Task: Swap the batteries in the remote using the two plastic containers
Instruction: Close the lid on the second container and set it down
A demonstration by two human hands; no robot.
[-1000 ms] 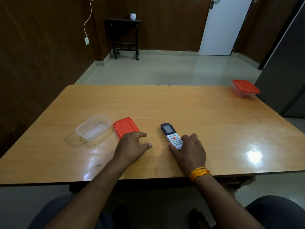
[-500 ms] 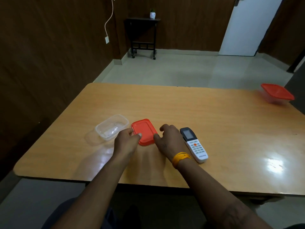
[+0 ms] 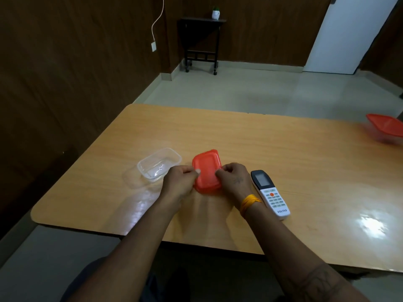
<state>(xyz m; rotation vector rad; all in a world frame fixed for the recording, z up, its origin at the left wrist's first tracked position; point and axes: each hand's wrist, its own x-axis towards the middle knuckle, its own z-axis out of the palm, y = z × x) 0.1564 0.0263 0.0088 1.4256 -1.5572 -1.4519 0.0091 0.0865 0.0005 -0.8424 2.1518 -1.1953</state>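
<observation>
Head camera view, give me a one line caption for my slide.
Both hands, left and right, pinch the orange lid between the clear open container and the remote on the table.

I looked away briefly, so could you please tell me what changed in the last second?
The right hand left the remote and joined the left hand; both now pinch the red lid, tilting it up. Remote, clear tub and far container stayed put.

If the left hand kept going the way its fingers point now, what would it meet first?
The left hand already grips the red lid; its fingers point right, so beyond the lid it would probably meet the right hand on the opposite edge.
</observation>
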